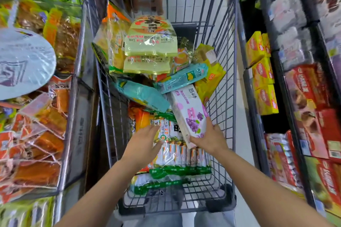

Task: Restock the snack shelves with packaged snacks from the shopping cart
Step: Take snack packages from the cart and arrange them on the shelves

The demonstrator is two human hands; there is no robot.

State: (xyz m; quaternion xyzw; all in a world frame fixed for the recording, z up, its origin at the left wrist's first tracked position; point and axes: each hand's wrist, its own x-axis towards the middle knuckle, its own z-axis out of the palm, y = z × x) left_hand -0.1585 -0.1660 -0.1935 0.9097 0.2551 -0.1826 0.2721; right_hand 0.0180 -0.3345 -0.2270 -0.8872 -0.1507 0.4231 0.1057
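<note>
Cart fills the centre of frame and is far from empty: pale yellow-green bags stacked at upper centre, two teal packs mid-frame, yellow packs against the right wall, a big clear multipack with green trim at the bottom nearest the person.

Right hand: grip is clamped on the low end of the purple box, thumb on the front face, fingers round the right edge. Box is tilted, top end leaning up-left over the teal packs, bottom end over the multipack. Still inside the cart, not yet at any shelf.

Left hand: fingers straight and spread, lying flat on the multipack film. Holding nothing; looks like steadying or reaching.

Shelves: the right shelf has yellow boxes in rows at mid-right, red boxes further right. The left bin at frame left is full of orange-wrapped snacks. A blurry white round thing at upper left, can't tell what it is.

Progress, as a judgement: early to middle. Shelves look mostly stocked but the cart load is large, so most of the transfer is left. Current step is one pick: purple box out of the cart, then find its slot. No matching purple stock is clearly visible on either side, so destination unknown.
</note>
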